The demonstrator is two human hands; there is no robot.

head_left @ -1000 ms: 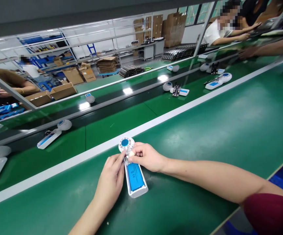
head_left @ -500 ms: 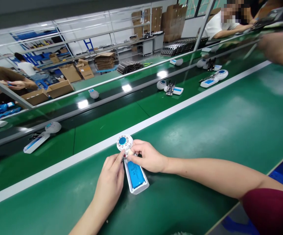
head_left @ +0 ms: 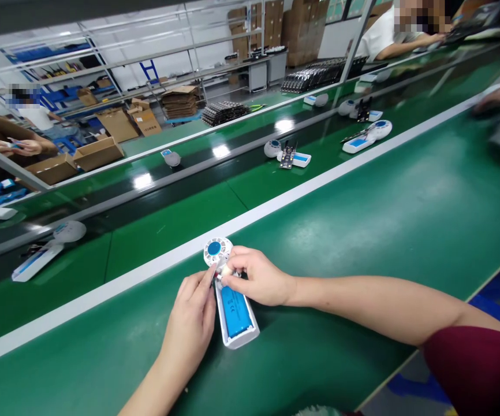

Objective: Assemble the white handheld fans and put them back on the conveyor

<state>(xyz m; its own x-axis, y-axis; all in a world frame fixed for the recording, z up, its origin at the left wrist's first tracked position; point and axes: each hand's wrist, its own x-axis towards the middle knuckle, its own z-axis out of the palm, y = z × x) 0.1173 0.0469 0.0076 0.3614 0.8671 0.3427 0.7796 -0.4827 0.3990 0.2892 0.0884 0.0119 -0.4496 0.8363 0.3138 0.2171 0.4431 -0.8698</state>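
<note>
Lying flat on the green counter (head_left: 362, 219) — a white plastic handheld fan shell with blue battery (head_left: 231, 300). Pinching its neck from both sides: left hand (head_left: 191, 326) and right hand (head_left: 256, 277), each grip clenched on it.

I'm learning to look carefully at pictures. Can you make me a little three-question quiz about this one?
1. True or false: both hands touch the white gadget on the green table.
2. What colour is the long pack inside the gadget? A red, B blue, C yellow.
3. Fill in: the right hand pinches near the gadget's round ____.

Key: 1 true: the left hand steadies its side. 2 B. 3 head.
</note>
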